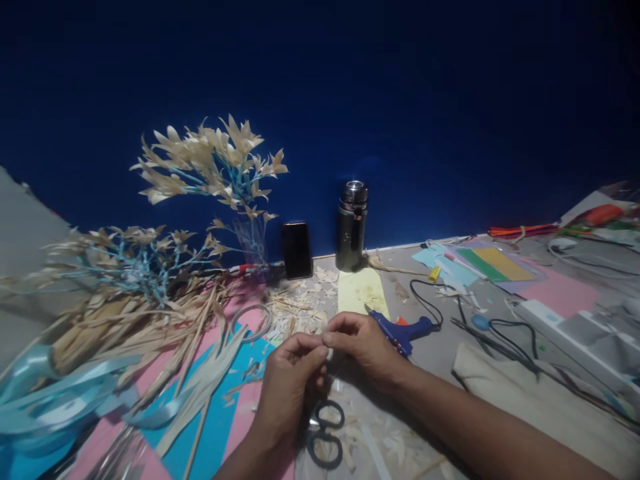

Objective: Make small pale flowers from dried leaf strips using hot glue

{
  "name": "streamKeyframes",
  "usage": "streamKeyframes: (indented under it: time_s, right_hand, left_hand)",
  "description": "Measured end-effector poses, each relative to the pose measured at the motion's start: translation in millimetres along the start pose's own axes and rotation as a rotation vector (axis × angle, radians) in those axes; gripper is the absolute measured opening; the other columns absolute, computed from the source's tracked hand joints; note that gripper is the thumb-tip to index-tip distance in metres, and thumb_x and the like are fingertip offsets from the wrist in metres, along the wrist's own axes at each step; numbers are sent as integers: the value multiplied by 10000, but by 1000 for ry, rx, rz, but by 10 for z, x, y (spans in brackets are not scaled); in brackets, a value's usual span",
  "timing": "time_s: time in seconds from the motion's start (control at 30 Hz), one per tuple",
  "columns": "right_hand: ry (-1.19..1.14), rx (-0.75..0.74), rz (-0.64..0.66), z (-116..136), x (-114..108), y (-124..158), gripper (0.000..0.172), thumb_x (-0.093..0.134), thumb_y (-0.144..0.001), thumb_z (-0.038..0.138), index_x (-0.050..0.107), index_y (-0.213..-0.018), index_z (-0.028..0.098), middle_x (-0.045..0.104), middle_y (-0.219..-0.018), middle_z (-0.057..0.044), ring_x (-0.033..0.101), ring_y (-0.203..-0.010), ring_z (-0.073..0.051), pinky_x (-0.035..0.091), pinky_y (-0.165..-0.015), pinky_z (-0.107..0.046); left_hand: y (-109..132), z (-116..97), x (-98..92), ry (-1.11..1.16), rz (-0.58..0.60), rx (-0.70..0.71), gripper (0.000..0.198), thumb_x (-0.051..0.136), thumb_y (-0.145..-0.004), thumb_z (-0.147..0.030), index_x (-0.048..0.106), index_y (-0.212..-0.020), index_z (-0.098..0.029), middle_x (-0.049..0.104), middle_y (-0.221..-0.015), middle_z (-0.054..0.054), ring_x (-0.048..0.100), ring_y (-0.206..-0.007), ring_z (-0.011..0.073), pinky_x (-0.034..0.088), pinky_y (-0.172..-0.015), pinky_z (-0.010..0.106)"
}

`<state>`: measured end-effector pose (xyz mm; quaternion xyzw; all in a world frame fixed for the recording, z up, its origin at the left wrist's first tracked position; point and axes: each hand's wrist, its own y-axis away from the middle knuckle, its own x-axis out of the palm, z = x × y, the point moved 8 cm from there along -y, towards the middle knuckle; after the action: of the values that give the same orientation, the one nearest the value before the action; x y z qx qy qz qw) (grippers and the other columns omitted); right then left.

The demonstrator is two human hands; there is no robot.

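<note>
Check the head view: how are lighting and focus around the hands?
Head view: dim overall, blue wall fading to near black at top; left hand and right hand soft, so the small piece they pinch is unreadable; faint glare on the flask lid.

Reaching in from below on bare forearms, with left hand (293, 380) and right hand (363, 343) meeting fingertip to fingertip, thumbs and forefingers pinched closed, knuckles up.

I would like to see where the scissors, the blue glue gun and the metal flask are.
scissors (318, 431), head view, black handle rings.
blue glue gun (400, 333), head view, middle of body.
metal flask (351, 233), head view, middle of body.
</note>
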<state>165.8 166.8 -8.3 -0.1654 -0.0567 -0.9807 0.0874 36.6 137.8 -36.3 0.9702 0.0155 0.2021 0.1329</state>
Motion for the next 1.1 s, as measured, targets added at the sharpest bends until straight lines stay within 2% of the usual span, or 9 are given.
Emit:
streamKeyframes:
  time_s: [0.13,0.33,0.5,0.73,0.87,1.1]
  right_hand:
    - [-106,73,56,-90,51,16,300,926,-621,346,717,-723,156,628,-681,16,515,-645,-110,371,-623,-246]
    - [-45,64,71,-93,37,13,308,908,-649,379,722,-736,151,601,-658,20,458,-597,-95,306,-558,-234]
    - [-30,72,85,-82,43,16,330,903,-650,410,719,-734,150,611,-672,11,475,-612,-105,323,-573,-241]
    - [9,71,60,-37,40,29,299,904,-601,364,741,-730,150,610,-649,17,484,-612,-109,344,-589,-253]
    - [11,79,66,-15,34,27,282,887,-587,322,738,-757,154,641,-681,6,517,-643,-125,369,-617,-262]
    - [132,39,108,97,28,19,231,822,-655,334,728,-772,158,639,-699,-4,523,-647,-137,378,-637,-279]
  left_hand:
    - [-24,0,-19,-36,8,24,267,878,-675,-290,648,-737,-168,588,-527,-42,500,-431,72,387,-445,181]
    - [-19,-46,-37,-57,-9,62,250,865,-685,-253,629,-709,-176,557,-504,-61,479,-423,65,379,-446,176]
    - [-13,-64,-23,-26,-8,63,278,881,-655,-246,653,-806,-194,629,-613,-50,515,-455,69,402,-460,181]
    - [-34,-50,-39,-16,-29,47,277,892,-637,-270,643,-722,-181,561,-521,-68,486,-406,67,402,-443,186]
    - [-54,-41,-19,-1,10,22,292,895,-641,-276,625,-700,-180,566,-520,-56,520,-429,84,402,-448,189]
    - [-37,-23,54,53,78,-47,309,901,-643,-265,610,-699,-178,552,-527,-58,498,-429,77,393,-454,190]
